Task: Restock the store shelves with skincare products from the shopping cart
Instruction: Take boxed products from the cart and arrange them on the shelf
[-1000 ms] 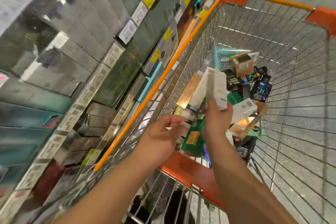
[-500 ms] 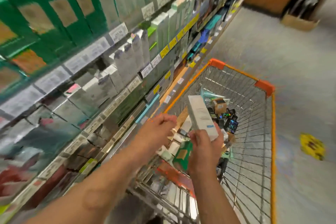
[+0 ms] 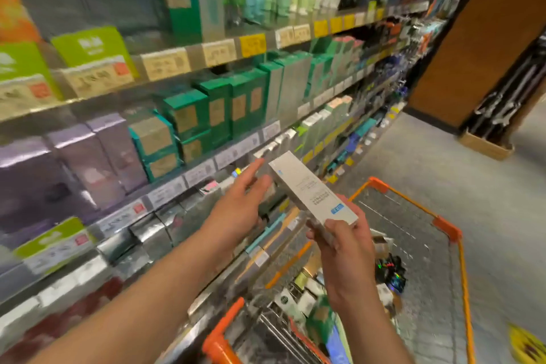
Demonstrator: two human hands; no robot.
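Gripping the lower end of a long white box (image 3: 313,190), the right hand (image 3: 344,248) had fingers and thumb curled round the end bearing a small blue label; the rest of the box rose up and leftward, clear of the grip. The left hand (image 3: 240,204) was flat, fingers straight, palm facing the box's left side, just beside it; contact could not be confirmed. Both were above the orange-rimmed shopping cart (image 3: 449,230), near the shelves (image 3: 189,183). Loose boxed products (image 3: 307,301) lay in the cart.
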